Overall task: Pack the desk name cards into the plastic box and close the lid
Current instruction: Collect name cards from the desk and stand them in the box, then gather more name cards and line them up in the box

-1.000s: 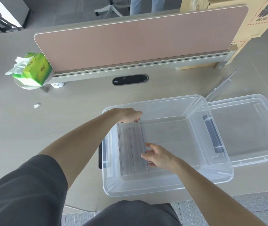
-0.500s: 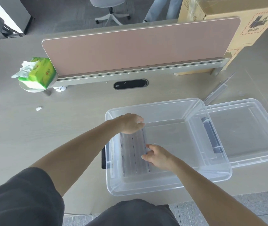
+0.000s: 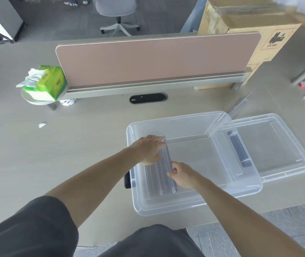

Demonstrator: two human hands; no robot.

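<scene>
Since the earlier frame, the left hand (image 3: 148,149) has moved from the far rim down onto the far end of the desk name cards (image 3: 159,177). At lower centre, the plastic box (image 3: 185,208) holds the cards flat along its left side. The right hand (image 3: 182,176) pinches the rightmost card's edge. The left hand's fingers lie extended on the cards. The lid (image 3: 278,145) lies off, right of the box. A tissue pack (image 3: 46,82) sits at upper left.

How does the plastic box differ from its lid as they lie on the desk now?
The plastic box is deep, with tall walls; the lid is shallow and flat. The box holds the name cards along its left side; the lid holds nothing. The box sits at the near edge of the desk; the lid lies to its right, not on the box. Both are clear plastic with rounded corners.
</scene>
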